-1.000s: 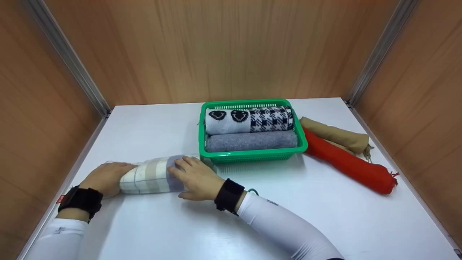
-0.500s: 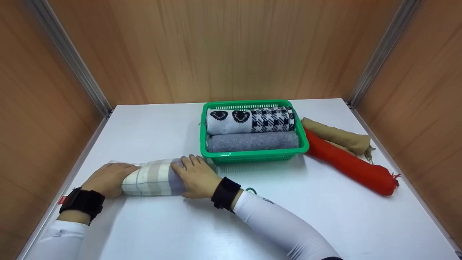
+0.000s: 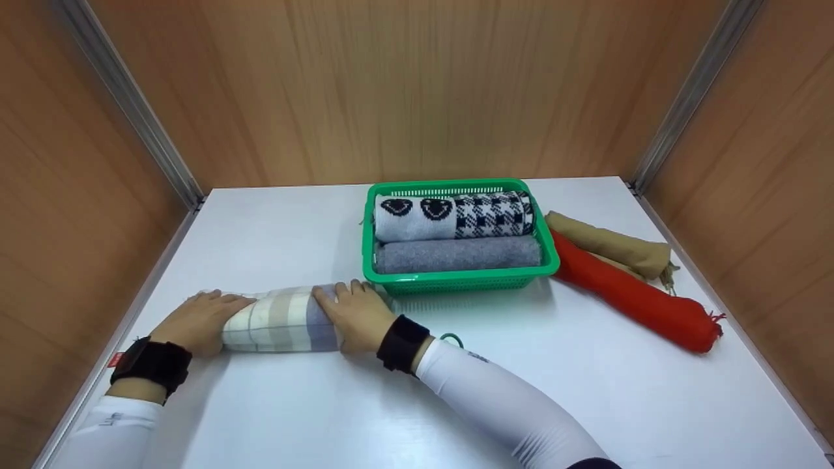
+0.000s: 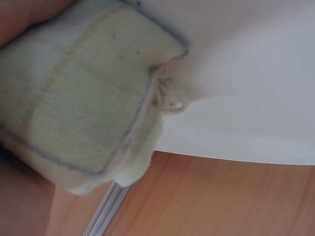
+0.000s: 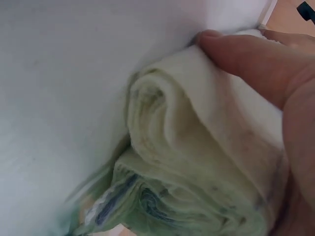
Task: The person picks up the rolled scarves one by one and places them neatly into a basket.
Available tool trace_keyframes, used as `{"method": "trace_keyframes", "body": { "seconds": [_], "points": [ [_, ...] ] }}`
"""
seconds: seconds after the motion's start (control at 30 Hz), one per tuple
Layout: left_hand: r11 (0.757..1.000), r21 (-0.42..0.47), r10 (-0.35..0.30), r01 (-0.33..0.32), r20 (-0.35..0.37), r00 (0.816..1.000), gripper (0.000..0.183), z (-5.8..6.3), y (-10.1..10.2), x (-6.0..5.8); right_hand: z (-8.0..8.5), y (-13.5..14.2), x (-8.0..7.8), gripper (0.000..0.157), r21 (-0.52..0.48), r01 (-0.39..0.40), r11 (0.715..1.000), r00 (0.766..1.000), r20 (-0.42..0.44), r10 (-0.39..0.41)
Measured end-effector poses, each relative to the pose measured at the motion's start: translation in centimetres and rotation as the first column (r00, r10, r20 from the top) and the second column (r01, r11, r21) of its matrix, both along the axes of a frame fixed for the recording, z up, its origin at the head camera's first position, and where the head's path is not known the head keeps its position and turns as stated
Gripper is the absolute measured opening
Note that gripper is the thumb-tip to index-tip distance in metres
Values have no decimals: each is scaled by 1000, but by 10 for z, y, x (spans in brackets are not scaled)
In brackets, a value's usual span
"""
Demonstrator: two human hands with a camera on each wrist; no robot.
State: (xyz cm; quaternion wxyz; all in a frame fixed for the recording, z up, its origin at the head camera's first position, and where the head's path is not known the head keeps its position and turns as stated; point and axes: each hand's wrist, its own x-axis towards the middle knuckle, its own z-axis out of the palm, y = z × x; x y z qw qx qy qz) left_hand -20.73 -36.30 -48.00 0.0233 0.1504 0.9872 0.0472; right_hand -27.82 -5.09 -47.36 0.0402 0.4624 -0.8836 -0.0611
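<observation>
On the white bench [image 3: 495, 404], the green plastic basket [image 3: 469, 276] sits toward the far side, where it was a second ago, its two rolled textiles in place and its right rim overlapping the left end of the red scarf [image 3: 632, 296]. The rolled plaid scarf [image 3: 277, 320] lies near and left of it, its left end covered in the head view by the left hand [image 3: 195, 320], which is clamped around it. The right hand [image 3: 360, 317], its fingers spread across the roll's right end earlier, has turned and closed around that end, most fingertips hidden, while a small green loop [image 3: 452, 338] behind the wrist is hard to identify.
</observation>
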Motion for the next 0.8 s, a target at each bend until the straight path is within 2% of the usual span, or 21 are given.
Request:
{"method": "trace_keyframes", "body": {
  "seconds": [0.33,0.5,0.67,0.8],
  "points": [
    [999,51,-8,8,12,1000,77,0,-1,0,-1,-3,-7,101,-6,21,1000,992,122,-20],
    [995,84,45,-50,66,997,83,1,-1,0,-1,-2,-9,104,-20,41,999,980,198,-37],
    [988,92,109,-120,115,987,94,5,-2,0,-1,0,-11,96,-25,28,999,979,202,-23],
    [988,119,91,-102,89,992,78,6,-4,-1,-3,2,-10,88,-46,-2,999,981,193,10]
  ]
}}
